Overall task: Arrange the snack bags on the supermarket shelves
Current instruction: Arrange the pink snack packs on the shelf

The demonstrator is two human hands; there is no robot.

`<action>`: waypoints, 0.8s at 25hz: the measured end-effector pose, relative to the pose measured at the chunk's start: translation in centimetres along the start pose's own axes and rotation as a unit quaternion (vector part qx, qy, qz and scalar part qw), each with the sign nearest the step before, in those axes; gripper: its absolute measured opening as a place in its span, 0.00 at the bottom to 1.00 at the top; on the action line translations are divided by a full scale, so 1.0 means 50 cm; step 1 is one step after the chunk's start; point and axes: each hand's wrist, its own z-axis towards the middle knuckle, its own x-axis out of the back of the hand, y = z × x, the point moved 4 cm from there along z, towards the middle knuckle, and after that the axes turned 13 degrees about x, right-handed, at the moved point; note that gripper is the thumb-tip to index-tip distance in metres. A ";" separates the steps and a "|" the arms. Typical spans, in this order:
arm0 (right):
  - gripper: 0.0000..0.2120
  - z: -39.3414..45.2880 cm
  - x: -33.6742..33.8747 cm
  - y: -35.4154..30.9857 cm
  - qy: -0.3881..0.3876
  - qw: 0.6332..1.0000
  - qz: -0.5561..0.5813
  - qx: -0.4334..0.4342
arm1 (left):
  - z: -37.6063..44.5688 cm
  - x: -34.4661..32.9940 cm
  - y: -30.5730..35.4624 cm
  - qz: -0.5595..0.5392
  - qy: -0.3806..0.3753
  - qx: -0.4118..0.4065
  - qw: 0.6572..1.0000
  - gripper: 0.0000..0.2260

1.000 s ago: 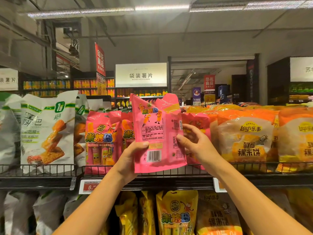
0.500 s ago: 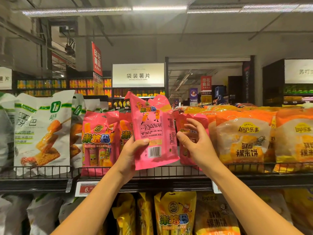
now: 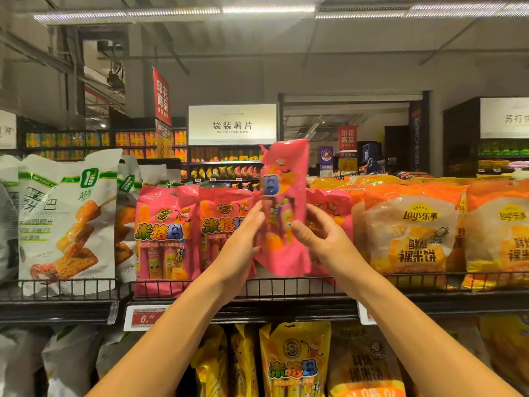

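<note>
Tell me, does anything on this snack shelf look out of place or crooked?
Only the pink snack bag between the left hand and right hand: it is turned edge-on and raised above the upright pink bags facing forward behind the wire shelf rail. Nothing looks spilled or torn.

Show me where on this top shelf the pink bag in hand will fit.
One gap: between the facing pink bags and the pink bag beside the orange Lay's bags, behind the held bag. Elsewhere the shelf rail fronts packed bags.
</note>
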 end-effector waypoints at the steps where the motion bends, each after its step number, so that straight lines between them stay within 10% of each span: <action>1: 0.30 0.004 0.005 0.002 0.013 1.000 0.005 0.003 | 0.002 0.000 0.004 0.050 0.019 0.000 0.999 0.17; 7: 0.21 0.025 0.034 0.038 0.055 0.993 0.103 0.001 | 0.021 0.038 -0.008 0.204 0.126 -0.081 0.967 0.23; 11: 0.22 0.041 0.043 0.067 0.011 0.993 0.117 -0.028 | 0.053 0.083 -0.067 0.087 0.085 0.047 0.991 0.32; 16: 0.18 0.073 0.051 0.103 -0.009 0.999 -0.035 -0.027 | 0.097 0.102 -0.085 0.096 0.166 0.020 0.981 0.15; 20: 0.21 0.068 0.056 0.158 -0.026 0.990 -0.120 -0.065 | 0.117 0.107 -0.116 0.172 0.170 0.053 0.969 0.20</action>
